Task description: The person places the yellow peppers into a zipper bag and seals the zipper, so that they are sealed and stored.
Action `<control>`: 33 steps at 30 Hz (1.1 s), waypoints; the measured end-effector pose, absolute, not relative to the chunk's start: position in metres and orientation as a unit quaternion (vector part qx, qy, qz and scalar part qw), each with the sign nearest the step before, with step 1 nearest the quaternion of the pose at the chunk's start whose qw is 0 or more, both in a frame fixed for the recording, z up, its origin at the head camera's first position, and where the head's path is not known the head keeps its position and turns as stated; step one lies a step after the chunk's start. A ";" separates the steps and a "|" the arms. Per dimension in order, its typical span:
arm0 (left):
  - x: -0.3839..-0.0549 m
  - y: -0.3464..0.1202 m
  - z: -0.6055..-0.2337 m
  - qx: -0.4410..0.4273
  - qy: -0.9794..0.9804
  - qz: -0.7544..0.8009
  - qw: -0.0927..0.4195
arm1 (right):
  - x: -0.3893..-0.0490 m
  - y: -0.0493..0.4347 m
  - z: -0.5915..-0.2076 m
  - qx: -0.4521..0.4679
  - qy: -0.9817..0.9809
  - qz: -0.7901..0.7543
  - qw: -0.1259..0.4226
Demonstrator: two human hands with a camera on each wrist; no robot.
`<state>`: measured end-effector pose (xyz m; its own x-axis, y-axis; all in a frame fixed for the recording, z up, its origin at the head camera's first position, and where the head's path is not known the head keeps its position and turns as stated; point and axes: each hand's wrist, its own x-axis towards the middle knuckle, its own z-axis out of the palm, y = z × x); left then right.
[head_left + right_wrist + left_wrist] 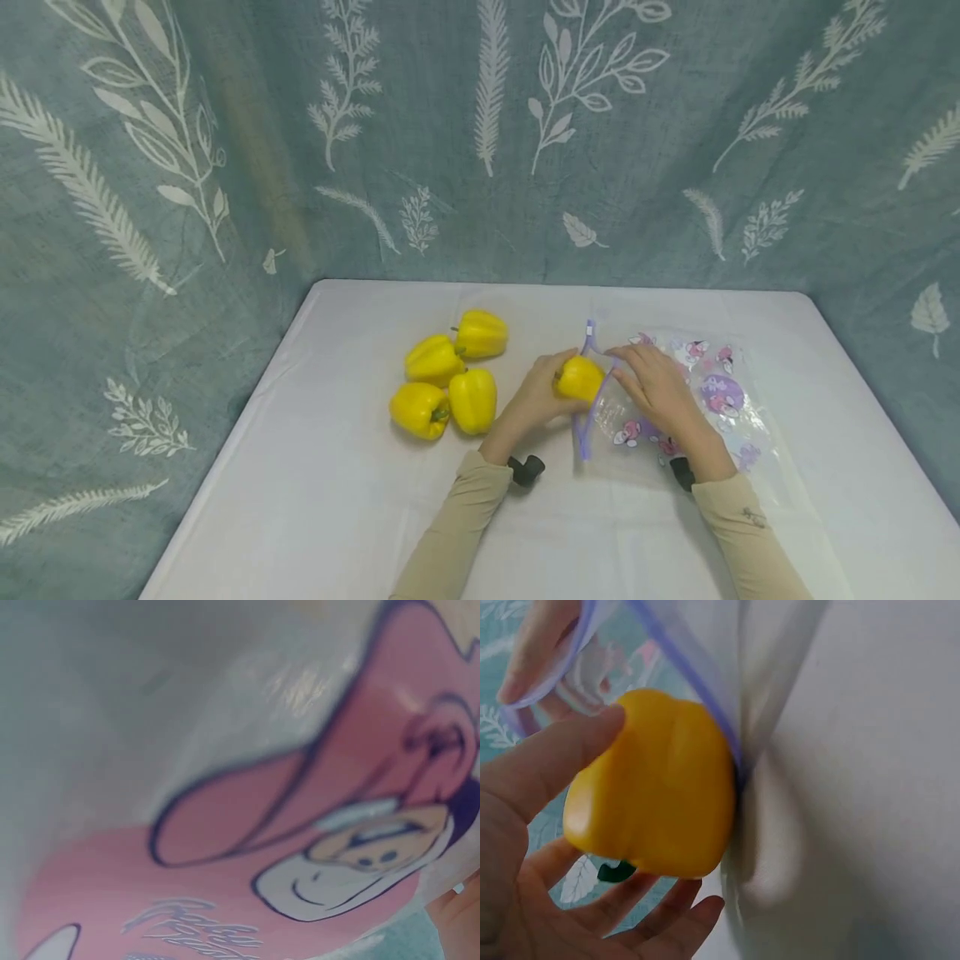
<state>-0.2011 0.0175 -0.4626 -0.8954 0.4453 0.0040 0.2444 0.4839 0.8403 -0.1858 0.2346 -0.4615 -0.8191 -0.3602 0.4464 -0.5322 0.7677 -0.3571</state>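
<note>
My left hand (542, 392) holds a yellow bell pepper (579, 379) at the mouth of a clear plastic zip bag (723, 429). In the left wrist view the thumb lies on one side of the pepper (656, 787) and the fingers are beneath it, near its green stem (616, 871). The bag's purple zip edge (682, 664) passes beside the pepper. My right hand (660, 392) pinches the upper edge of the bag's parted mouth. A pink cartoon print (247, 802) on the bag fills most of the right wrist view, which hides the right fingers.
Several more yellow bell peppers (472, 400) lie grouped on the white table (300, 500), left of my left hand. Behind the table hangs a green curtain (442, 150) with white leaf patterns. Black wrist devices (527, 471) sit below the hands.
</note>
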 end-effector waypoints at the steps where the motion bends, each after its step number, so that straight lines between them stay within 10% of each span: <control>1: -0.202 0.017 -0.462 0.209 0.854 0.463 0.107 | -0.186 0.235 -0.462 0.242 -0.923 0.242 0.176; 33: -0.198 0.016 -0.465 0.160 0.877 0.448 0.068 | -0.183 0.232 -0.462 0.257 -0.921 0.241 0.169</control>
